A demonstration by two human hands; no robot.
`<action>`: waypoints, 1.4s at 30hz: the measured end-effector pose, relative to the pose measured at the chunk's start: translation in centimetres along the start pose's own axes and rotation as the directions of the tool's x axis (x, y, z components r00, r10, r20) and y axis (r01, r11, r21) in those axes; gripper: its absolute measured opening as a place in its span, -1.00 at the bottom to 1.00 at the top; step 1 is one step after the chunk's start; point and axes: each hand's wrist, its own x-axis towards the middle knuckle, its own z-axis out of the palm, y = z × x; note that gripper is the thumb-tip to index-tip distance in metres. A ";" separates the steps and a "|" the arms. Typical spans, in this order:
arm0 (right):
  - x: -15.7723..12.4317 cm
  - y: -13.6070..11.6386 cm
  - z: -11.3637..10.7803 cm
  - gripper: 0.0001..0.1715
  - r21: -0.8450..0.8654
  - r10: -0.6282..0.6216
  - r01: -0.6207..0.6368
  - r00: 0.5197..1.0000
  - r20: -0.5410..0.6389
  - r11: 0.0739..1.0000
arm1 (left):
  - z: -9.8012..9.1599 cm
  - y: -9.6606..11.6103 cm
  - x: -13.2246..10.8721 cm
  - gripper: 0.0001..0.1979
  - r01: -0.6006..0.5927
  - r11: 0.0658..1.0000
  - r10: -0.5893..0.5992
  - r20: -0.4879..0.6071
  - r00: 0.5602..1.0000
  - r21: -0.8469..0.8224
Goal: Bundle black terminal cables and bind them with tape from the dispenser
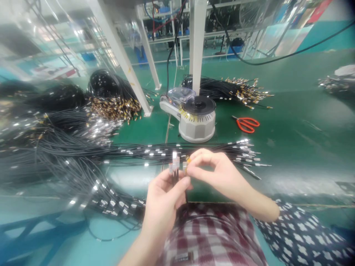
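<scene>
Low over the table's front edge, my left hand is closed around a few black cables, whose pale, silvery tips point upward. Beside those tips, my right hand pinches a small yellowish piece of tape at one cable end; the fingers partly hide it. Just beyond both hands a long bundle of black cables lies across the table, its metal connector ends fanned out on the right. Cable lengths also trail down over my lap.
A white tape dispenser with a black top disc stands behind the hands. Orange-handled scissors lie right of it. Cable heaps with brass ends fill the left; another bundle lies at the back. White posts rise from the green table.
</scene>
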 end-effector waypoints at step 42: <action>0.7 1.3 1.5 -0.87 0.186 -0.095 0.104 0.994 -0.052 0.977 | -0.1 -0.6 0.7 -0.87 0.013 0.994 -0.001 0.110 0.994 -0.106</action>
